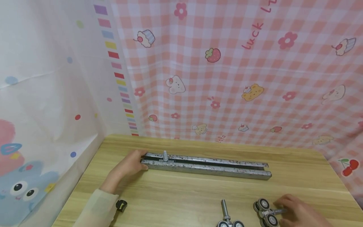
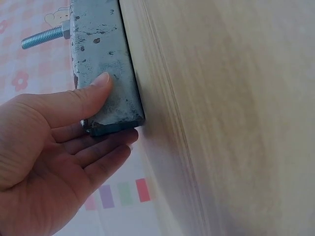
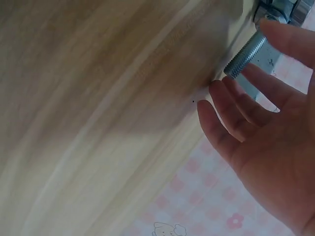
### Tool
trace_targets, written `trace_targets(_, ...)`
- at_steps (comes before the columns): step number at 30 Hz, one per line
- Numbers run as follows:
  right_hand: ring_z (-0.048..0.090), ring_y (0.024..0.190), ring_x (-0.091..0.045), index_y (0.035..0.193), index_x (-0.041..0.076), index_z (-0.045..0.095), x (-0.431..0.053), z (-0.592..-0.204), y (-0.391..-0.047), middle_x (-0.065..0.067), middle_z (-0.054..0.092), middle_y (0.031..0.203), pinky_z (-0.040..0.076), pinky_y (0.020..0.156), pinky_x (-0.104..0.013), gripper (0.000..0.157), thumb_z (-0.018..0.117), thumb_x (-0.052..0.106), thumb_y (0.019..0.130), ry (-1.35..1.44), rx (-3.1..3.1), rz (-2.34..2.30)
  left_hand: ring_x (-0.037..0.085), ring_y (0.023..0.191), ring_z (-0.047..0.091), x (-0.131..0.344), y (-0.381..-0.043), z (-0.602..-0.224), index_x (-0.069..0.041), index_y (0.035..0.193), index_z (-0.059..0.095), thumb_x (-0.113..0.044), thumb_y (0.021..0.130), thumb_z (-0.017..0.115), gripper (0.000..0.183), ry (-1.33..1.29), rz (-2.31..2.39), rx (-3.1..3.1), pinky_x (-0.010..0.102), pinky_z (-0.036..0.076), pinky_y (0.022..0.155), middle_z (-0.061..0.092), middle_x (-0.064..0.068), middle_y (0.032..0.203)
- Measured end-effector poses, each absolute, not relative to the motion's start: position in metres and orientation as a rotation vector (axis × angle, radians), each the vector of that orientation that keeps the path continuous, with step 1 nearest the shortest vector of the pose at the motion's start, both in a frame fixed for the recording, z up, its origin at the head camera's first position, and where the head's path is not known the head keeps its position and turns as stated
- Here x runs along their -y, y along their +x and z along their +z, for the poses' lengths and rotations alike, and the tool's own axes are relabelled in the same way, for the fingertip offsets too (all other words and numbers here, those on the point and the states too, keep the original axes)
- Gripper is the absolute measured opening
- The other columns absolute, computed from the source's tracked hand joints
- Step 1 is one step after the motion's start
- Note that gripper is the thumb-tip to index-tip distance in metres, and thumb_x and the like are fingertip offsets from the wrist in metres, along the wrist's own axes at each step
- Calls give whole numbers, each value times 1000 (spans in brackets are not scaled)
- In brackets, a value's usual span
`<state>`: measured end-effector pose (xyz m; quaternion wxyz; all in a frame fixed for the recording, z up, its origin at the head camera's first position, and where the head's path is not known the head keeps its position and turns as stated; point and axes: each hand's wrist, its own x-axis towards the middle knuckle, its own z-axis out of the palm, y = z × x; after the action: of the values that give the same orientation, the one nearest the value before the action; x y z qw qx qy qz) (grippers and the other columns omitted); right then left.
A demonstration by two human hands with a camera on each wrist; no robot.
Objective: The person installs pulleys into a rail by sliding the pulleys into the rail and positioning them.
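Observation:
A long grey metal rail [image 1: 210, 169], scuffed and slotted along its top, lies across the wooden table. My left hand [image 1: 131, 164] grips its left end; in the left wrist view the thumb rests on the side face and the other fingers are around the end. A threaded bolt [image 1: 165, 156] stands up from the slot near that hand. At the right, my right hand [image 1: 297, 212] holds the bolt shaft of a roller trolley [image 1: 266, 212] between thumb and index finger. In the right wrist view the bolt shaft [image 3: 244, 55] shows beside the fingertips, with the wheels mostly cut off.
A second roller trolley [image 1: 226, 217] lies at the front edge of the head view, its bolt pointing away. A small black object [image 1: 121, 205] lies by the left sleeve. Patterned cloth [image 1: 198, 78] hangs behind the wooden table [image 1: 175, 195].

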<state>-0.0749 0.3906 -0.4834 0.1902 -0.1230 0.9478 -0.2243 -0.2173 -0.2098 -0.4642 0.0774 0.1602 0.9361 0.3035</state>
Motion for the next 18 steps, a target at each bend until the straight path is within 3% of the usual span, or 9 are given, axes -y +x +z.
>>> trace_targets(6, 54, 83, 3, 105, 12, 74, -392, -486, -78, 6, 63, 104, 56, 68, -25, 16, 79, 10, 91, -450, -2686, -581, 42, 120, 64, 210, -217, -464, 14, 133, 62, 4, 80, 84, 58, 487, 897, -2805, 56, 50, 107, 68, 28, 127)
trace_targets(18, 55, 83, 4, 108, 8, 76, -401, -471, -76, 10, 67, 98, 55, 67, -23, 14, 75, 10, 94, -540, -2582, -775, 40, 118, 65, 208, -217, -462, 13, 133, 62, 5, 79, 84, 59, 488, 918, -2801, 55, 50, 107, 69, 26, 126)
